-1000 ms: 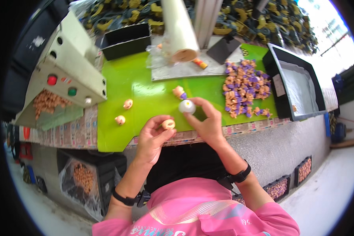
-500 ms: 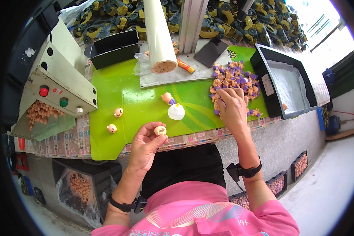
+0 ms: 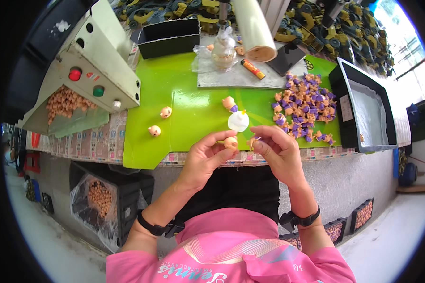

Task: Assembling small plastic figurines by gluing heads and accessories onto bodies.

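Between the fingers of my left hand point(image 3: 204, 159) is a small doll head point(image 3: 230, 143), peach-coloured, with a dark hollow showing. Facing it, my right hand point(image 3: 279, 153) pinches a tiny doll body point(image 3: 254, 142), mostly covered by the fingertips. The two pieces are close together but apart, above the table's near edge. Just beyond them stands a white round pot point(image 3: 238, 121) with a yellowish tip. Behind that lies an assembled figure point(image 3: 230, 104) with a peach head and purple body. Two loose doll heads point(image 3: 165, 112) rest on the green mat point(image 3: 189, 132) to the left.
A heap of purple-and-peach doll bodies point(image 3: 304, 106) lies at right, beside a lined black bin point(image 3: 341, 101). At left stands a machine with red and green buttons point(image 3: 98, 90), heads piled beneath. Farther back are a metal plate point(image 3: 217, 80), a glue-stick-like tube point(image 3: 253, 69) and a black box point(image 3: 169, 40).
My right hand has come away from the heap with a doll body and is now next to my left hand. The view has shifted, and the doll head has turned in my left fingers.
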